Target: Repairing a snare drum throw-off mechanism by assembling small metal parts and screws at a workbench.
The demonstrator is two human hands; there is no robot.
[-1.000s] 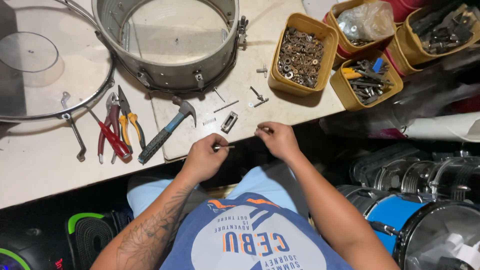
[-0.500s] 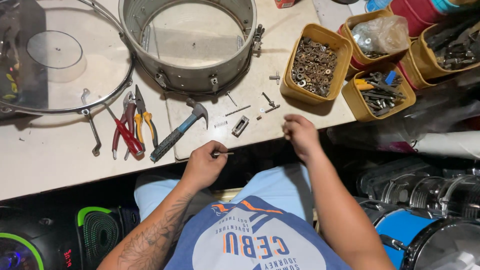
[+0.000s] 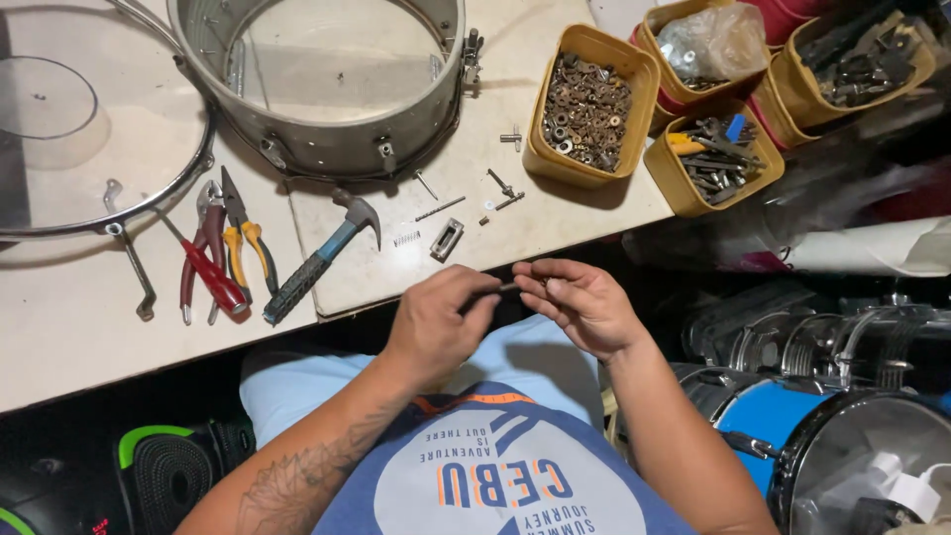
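While the hammer point(image 3: 319, 256) is lying idle on the bench point(image 3: 79, 327), the left hand point(image 3: 436, 322) and right hand point(image 3: 582, 302) are pinching a thin rod point(image 3: 507, 287) between them, probably fitting a small part that needs careful twisting.

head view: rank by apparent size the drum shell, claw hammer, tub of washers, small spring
1. Metal drum shell, by far the largest.
2. Claw hammer and yellow tub of washers: the hammer looks longer and the tub wider, so no clear order.
3. Small spring, tiny.
All lie on the white tabletop, so nearness hardly skews this.
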